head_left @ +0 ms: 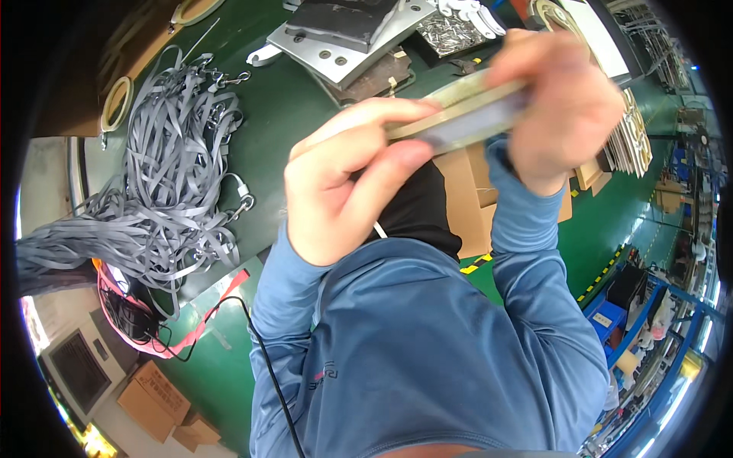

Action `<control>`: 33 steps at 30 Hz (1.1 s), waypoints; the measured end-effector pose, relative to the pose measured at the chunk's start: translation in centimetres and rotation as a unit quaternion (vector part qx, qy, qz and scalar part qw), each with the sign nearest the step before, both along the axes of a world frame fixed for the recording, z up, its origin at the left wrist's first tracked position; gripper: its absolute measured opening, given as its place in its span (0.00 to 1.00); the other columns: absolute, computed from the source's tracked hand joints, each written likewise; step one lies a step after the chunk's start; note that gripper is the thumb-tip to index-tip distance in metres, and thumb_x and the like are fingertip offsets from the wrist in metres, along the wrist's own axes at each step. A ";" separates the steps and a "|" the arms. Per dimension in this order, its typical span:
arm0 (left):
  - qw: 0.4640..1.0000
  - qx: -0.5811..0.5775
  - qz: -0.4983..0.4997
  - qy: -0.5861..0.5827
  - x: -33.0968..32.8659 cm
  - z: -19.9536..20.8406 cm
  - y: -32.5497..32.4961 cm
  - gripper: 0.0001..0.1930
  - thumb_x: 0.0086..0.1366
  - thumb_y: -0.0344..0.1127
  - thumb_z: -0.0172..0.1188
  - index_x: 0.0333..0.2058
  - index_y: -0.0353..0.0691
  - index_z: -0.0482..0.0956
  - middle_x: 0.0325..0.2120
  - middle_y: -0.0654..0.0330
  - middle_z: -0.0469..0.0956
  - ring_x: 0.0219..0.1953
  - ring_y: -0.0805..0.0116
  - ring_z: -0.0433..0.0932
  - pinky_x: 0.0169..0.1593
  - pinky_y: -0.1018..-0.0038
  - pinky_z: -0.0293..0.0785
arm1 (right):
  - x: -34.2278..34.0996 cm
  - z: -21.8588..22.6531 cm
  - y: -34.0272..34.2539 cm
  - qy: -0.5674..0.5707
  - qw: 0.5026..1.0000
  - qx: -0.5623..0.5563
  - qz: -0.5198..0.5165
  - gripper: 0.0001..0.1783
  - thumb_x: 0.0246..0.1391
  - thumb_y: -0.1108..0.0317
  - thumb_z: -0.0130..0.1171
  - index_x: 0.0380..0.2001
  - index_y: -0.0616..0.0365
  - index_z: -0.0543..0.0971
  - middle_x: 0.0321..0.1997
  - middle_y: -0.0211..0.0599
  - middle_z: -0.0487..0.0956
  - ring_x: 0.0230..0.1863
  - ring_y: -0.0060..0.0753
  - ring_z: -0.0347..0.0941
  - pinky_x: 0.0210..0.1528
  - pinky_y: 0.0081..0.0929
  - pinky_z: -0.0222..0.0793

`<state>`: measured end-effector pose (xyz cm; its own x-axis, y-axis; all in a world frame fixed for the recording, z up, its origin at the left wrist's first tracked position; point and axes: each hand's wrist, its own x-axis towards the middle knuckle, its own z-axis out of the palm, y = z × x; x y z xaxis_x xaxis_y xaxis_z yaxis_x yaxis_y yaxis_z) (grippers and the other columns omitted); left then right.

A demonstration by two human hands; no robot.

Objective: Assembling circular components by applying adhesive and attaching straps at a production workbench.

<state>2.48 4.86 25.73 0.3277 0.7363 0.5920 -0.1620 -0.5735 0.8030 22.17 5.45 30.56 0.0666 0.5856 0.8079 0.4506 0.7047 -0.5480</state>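
My left hand [347, 172] pinches a beige flat band-like piece [466, 117] between thumb and fingers at its left end. My right hand [561, 107], smeared by motion, is closed around the other end. The piece looks like a ring or frame seen nearly edge-on, with pale grey showing inside; blur hides its exact kind. It is held up in front of my body, above the green table [275, 145]. To the left lies a big tangled heap of grey straps [175, 153] with metal snap hooks.
Beyond my hands sit a metal plate block [343, 49], a tray of small metal pieces [450, 34] and dark-handled pliers [463, 67]. An opened cardboard box [466, 202] is beneath my right hand. Beige hoops [117, 104] lie at the far left; blue shelving [657, 313] stands at right.
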 end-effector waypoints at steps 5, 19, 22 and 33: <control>0.995 0.038 -0.076 -0.046 0.2 -0.7 0.6 0.24 0.70 0.40 0.59 0.18 0.29 0.68 0.45 0.34 0.80 0.56 0.34 0.75 0.60 0.46 0.67 | 0.2 -0.9 0.6 0.337 0.916 -0.085 0.200 0.25 0.71 0.58 0.40 0.22 0.61 0.71 0.15 0.30 0.64 0.18 0.24 0.54 0.25 0.25 0.51; 0.997 0.012 0.014 0.080 -4.9 -0.7 0.7 0.09 0.50 0.21 0.69 0.27 0.34 0.76 0.22 0.59 0.73 0.26 0.64 0.69 0.33 0.70 0.64 | -0.2 -0.8 1.6 0.217 0.971 -0.039 -0.093 0.15 0.65 0.64 0.52 0.31 0.63 0.81 0.11 0.27 0.68 0.14 0.16 0.60 0.21 0.19 0.56; 0.995 0.088 0.010 0.036 -4.0 -2.0 1.3 0.13 0.51 0.24 0.72 0.35 0.31 0.78 0.21 0.58 0.71 0.24 0.64 0.67 0.30 0.69 0.61 | 0.2 -1.0 1.6 0.389 0.919 -0.044 0.036 0.15 0.66 0.62 0.50 0.33 0.61 0.80 0.11 0.26 0.64 0.12 0.19 0.57 0.18 0.19 0.51; 0.963 0.221 0.117 0.101 -2.5 -2.9 1.3 0.21 0.49 0.30 0.73 0.43 0.32 0.80 0.32 0.54 0.82 0.35 0.54 0.80 0.45 0.62 0.74 | 0.0 -1.6 0.9 0.409 0.887 -0.149 0.153 0.23 0.68 0.56 0.45 0.20 0.56 0.69 0.12 0.26 0.59 0.15 0.21 0.49 0.20 0.25 0.45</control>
